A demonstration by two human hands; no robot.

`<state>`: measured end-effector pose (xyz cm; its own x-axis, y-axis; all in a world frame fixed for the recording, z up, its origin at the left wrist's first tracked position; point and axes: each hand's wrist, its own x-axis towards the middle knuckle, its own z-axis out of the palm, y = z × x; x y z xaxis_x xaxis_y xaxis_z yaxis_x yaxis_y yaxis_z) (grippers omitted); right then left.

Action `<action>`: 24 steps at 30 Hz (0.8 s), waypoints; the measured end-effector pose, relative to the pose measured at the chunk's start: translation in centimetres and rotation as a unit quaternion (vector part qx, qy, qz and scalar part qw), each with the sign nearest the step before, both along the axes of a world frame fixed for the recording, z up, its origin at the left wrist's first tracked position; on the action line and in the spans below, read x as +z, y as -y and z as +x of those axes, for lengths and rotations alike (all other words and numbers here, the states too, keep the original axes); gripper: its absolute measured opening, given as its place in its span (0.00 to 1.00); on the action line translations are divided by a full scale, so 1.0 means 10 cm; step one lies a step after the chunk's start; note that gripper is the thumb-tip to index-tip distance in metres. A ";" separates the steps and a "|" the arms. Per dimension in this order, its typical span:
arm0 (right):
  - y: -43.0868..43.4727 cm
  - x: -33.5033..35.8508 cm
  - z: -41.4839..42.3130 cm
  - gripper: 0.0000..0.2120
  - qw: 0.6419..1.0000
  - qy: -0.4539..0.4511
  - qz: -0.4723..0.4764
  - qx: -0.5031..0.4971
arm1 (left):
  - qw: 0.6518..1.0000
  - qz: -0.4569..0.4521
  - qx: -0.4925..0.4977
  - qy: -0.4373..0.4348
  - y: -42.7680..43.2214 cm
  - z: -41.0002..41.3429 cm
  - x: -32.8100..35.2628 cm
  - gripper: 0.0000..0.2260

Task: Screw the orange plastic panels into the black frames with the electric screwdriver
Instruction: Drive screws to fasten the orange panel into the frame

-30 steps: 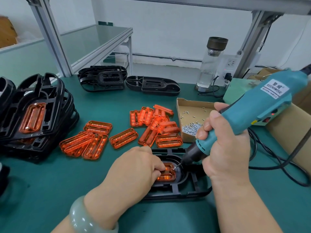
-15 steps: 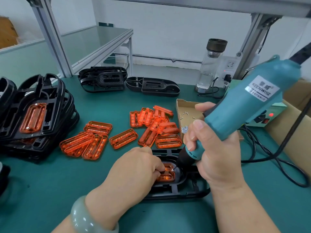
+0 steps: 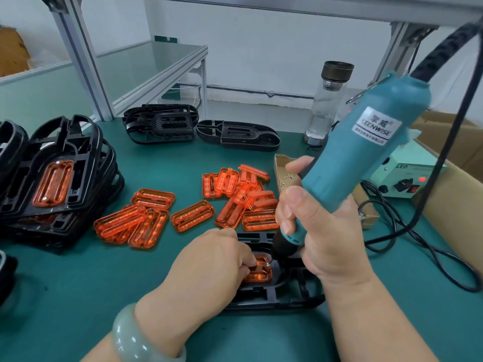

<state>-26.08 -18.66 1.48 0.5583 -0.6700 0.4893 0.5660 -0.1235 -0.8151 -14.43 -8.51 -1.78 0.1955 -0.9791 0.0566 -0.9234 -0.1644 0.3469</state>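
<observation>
**Holding the screwdriver tip on the panel**

The right hand (image 3: 321, 231) grips the tilted electric screwdriver (image 3: 352, 158), with its tip on a corner of the orange panel (image 3: 258, 273). The panel sits in the black frame (image 3: 287, 293) on the green table (image 3: 78, 283). The left hand (image 3: 209, 265) holds the panel with curled fingers.

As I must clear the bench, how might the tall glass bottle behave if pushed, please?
The glass bottle stands tall and narrow, so it would probably tip rather than slide. It looks like clear glass, so likely fragile. Lying down, it could roll.
</observation>
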 end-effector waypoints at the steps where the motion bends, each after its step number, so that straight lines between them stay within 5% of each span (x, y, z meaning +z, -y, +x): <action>1: 0.00 0.01 0.00 0.08 1.000 -0.003 0.000 -0.003 | 1.000 0.001 0.002 0.000 0.00 0.00 0.01 0.12; 24: -0.01 -0.03 -0.01 0.10 1.000 -0.004 -0.018 -0.001 | 1.000 0.004 0.023 0.010 0.00 -0.02 0.02 0.11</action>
